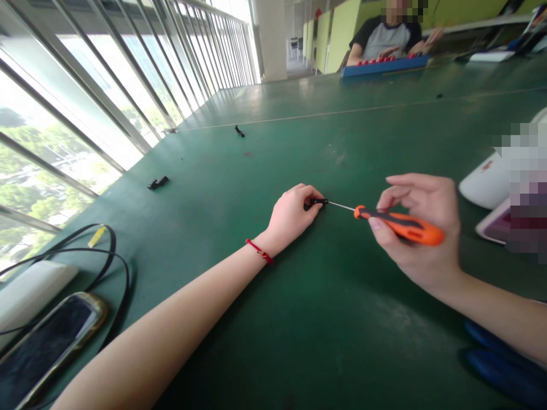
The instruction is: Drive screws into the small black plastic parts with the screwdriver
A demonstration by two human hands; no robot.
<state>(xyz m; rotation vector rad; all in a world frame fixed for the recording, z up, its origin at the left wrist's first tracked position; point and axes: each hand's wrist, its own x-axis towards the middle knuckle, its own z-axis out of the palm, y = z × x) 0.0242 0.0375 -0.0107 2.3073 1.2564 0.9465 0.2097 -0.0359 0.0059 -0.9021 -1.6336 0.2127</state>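
Head view: a green desk (299, 319) beside a barred window, seen from above the person's two bare forearms.
Left hand (293, 213): fingers curled shut, pinning a small black part (316, 201) flat on the desk near its middle.
Right hand (421, 228): fingers closed around the orange handle of a screwdriver (397, 225).
Key relation: the screwdriver's long axis runs nearly level, from the right hand leftward; its thin shaft tip meets the black part just beyond the left fingertips. The left hand is the nearer one to the part.
Nearby: a phone (47, 347) and black cable (106, 256) at the near left corner; loose black pieces (158, 183) toward the window edge.
Writing: none readable.
Far edge: another person sits at a blue tray (384, 66).
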